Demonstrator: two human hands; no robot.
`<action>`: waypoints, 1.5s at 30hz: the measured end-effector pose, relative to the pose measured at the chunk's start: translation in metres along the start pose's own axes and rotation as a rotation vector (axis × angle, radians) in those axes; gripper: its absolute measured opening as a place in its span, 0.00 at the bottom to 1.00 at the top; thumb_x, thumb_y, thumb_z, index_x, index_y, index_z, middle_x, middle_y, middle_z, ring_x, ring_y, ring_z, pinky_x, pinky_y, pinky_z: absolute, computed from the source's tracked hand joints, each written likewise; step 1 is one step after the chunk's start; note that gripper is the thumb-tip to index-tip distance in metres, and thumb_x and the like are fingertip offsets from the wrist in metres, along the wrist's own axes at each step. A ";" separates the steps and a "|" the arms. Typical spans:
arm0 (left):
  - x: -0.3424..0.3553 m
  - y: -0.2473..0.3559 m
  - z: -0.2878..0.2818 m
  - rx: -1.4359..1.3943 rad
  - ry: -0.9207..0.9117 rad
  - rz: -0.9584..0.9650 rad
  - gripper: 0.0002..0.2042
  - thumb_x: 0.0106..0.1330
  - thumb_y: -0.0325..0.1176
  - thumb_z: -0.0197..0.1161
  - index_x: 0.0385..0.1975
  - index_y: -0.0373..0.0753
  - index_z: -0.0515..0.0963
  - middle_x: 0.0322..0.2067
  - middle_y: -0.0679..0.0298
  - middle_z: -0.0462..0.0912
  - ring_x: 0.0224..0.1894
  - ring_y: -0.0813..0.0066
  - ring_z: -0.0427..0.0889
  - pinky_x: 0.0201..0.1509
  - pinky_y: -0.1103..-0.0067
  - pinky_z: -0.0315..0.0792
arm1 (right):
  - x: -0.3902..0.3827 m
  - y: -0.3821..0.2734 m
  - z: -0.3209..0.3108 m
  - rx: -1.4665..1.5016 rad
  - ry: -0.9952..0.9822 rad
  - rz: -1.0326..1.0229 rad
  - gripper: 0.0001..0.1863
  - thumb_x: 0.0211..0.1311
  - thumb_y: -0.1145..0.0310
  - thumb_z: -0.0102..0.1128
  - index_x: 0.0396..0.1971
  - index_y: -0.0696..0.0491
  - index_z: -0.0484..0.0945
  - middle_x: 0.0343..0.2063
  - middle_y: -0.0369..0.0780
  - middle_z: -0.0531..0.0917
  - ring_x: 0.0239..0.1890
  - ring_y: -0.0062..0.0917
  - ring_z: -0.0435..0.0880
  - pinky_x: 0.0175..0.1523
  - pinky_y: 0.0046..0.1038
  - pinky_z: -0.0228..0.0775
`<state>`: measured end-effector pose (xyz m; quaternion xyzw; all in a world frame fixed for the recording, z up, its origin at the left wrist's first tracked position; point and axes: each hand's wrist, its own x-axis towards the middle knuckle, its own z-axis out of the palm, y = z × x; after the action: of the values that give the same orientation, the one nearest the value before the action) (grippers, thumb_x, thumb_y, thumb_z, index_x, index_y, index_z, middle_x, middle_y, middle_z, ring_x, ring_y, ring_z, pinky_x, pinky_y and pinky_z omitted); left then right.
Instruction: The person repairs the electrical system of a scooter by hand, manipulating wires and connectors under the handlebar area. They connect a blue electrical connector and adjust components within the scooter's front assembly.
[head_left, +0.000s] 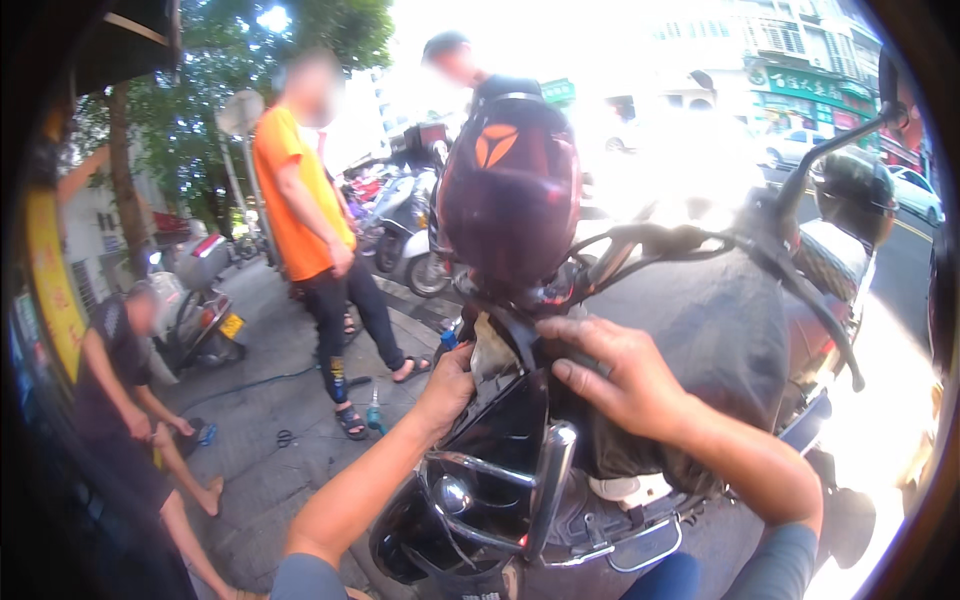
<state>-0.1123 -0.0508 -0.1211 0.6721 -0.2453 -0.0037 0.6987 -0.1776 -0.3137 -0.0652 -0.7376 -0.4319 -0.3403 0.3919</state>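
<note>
Forearms point(370, 485) over scooter point(507, 412), grey pavement point(255, 395) alongside

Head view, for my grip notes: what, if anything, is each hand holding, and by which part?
The left hand seems to grip a pale-faced panel by its left edge, the hold partly hidden. Whether the right hand grips anything cannot be told.

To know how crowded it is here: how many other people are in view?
3 show clearly: a person in orange, standing left of centre; a person low at far left; a person in a dark cap, beyond the large helmet. More may be hidden.
</note>
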 end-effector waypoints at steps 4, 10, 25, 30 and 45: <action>-0.004 0.007 0.010 -0.015 0.084 -0.080 0.13 0.70 0.33 0.65 0.51 0.36 0.82 0.45 0.66 0.87 0.44 0.80 0.85 0.51 0.79 0.78 | -0.004 0.002 -0.004 0.106 0.122 0.068 0.18 0.66 0.72 0.63 0.54 0.58 0.78 0.42 0.51 0.85 0.45 0.48 0.85 0.49 0.40 0.77; -0.003 0.010 0.021 -0.121 0.270 -0.149 0.12 0.70 0.39 0.66 0.44 0.37 0.83 0.36 0.65 0.88 0.33 0.79 0.87 0.39 0.80 0.81 | -0.007 0.006 0.000 0.239 0.181 0.163 0.17 0.65 0.71 0.63 0.52 0.59 0.79 0.43 0.51 0.86 0.45 0.48 0.86 0.48 0.41 0.78; -0.001 -0.003 0.012 -0.051 0.251 -0.028 0.13 0.69 0.38 0.68 0.47 0.37 0.83 0.39 0.67 0.88 0.38 0.81 0.86 0.45 0.80 0.80 | -0.005 0.021 0.002 0.205 0.228 0.046 0.19 0.60 0.77 0.60 0.52 0.57 0.80 0.41 0.51 0.86 0.43 0.50 0.85 0.47 0.45 0.78; -0.001 -0.005 0.007 -0.079 0.226 -0.024 0.13 0.69 0.37 0.67 0.48 0.38 0.83 0.40 0.67 0.88 0.39 0.81 0.86 0.46 0.81 0.80 | -0.008 0.017 -0.004 -0.339 0.139 -0.149 0.21 0.54 0.76 0.60 0.50 0.59 0.79 0.31 0.42 0.81 0.38 0.38 0.85 0.38 0.37 0.80; 0.000 -0.012 -0.002 -0.083 0.207 -0.015 0.16 0.67 0.34 0.69 0.52 0.36 0.81 0.42 0.66 0.88 0.40 0.80 0.86 0.48 0.80 0.80 | -0.012 0.017 -0.005 -0.273 0.144 -0.176 0.24 0.52 0.77 0.60 0.53 0.58 0.79 0.37 0.42 0.82 0.39 0.36 0.84 0.39 0.36 0.81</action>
<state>-0.1075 -0.0506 -0.1321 0.6410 -0.1664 0.0504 0.7476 -0.1680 -0.3279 -0.0778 -0.7169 -0.4154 -0.4809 0.2867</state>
